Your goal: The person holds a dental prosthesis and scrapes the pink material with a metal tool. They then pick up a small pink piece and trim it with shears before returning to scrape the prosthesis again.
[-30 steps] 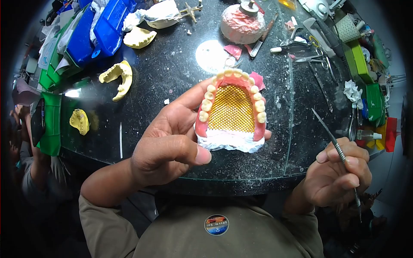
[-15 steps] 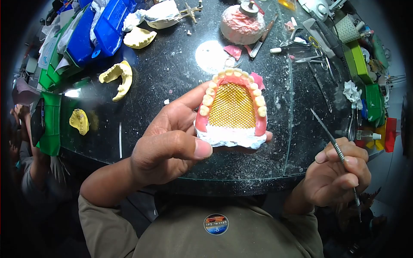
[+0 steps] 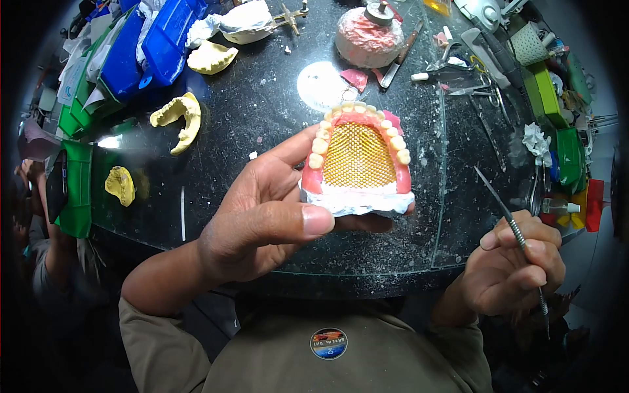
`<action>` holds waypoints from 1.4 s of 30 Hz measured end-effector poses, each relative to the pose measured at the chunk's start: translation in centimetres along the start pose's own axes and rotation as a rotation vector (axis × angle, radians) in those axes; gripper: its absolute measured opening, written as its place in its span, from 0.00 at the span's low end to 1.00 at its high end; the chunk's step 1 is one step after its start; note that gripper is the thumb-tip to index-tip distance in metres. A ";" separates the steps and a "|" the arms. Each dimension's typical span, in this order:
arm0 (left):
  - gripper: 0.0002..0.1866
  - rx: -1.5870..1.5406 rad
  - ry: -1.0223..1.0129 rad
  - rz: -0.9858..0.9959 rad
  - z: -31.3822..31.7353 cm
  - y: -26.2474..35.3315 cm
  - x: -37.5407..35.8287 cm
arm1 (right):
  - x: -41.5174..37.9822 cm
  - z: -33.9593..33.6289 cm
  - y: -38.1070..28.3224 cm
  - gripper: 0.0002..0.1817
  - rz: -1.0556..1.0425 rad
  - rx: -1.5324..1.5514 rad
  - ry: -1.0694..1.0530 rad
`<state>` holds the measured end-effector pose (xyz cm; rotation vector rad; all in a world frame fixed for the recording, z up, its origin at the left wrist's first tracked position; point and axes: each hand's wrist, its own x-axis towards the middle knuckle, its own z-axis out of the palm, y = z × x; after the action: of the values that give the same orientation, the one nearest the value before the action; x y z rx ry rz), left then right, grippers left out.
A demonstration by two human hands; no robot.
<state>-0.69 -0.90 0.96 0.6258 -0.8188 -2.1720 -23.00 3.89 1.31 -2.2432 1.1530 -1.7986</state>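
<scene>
My left hand (image 3: pixel 262 209) grips a dental model (image 3: pixel 360 202) by its white plaster base, thumb on the near left edge and fingers beneath. Pink wax with a row of cream teeth curves round a gold mesh plate (image 3: pixel 359 157), which faces up toward me. A small pink piece stands out behind the teeth at the upper right. Off to the right, my right hand (image 3: pixel 517 265) pinches a thin metal carving tool (image 3: pixel 508 213), its pointed tip up and left, apart from the model.
Yellow casts (image 3: pixel 180 121) lie on the black table (image 3: pixel 229 137) at left, beside blue (image 3: pixel 164 46) and green bins (image 3: pixel 77 183). A pink-coated round flask (image 3: pixel 369 39), a knife (image 3: pixel 401 56) and scissors (image 3: pixel 478 90) lie at the back. People's limbs show at far left.
The dental model has tilted and shifted slightly to the right in my left hand, and more fingers show beneath it. My right hand and the tool have barely moved.
</scene>
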 end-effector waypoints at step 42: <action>0.51 0.105 0.027 0.105 0.0 -1.0 -0.1 | -0.1 0.0 0.0 0.17 0.001 0.025 0.014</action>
<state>-1.06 -0.25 0.27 0.6490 -0.9353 -2.0316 -23.02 3.90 1.21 -2.2196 1.1272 -1.8215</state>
